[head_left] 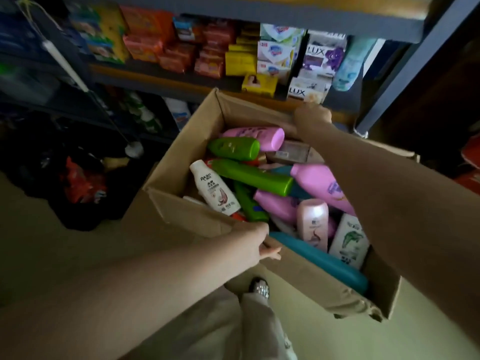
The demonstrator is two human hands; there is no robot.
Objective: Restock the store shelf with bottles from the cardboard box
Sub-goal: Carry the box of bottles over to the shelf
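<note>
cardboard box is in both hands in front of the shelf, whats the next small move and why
Probably lower the cardboard box to the floor by the shelf. The left hand grips its near edge and the right hand its far edge, so neither hand is free to pick a bottle. The bottles, like the green bottle, lie loosely piled inside.

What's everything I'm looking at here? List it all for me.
cardboard box: one, brown, open, held in front of the shelf
bottles: a dozen or so, pink, green, white, teal, piled in the box
store shelf: one, dark, behind the box
soap packs: many, orange, yellow, white, purple, on the shelf
dark bags: a heap, floor at left
left hand: grips the box's near edge
right hand: grips the box's far edge
</note>
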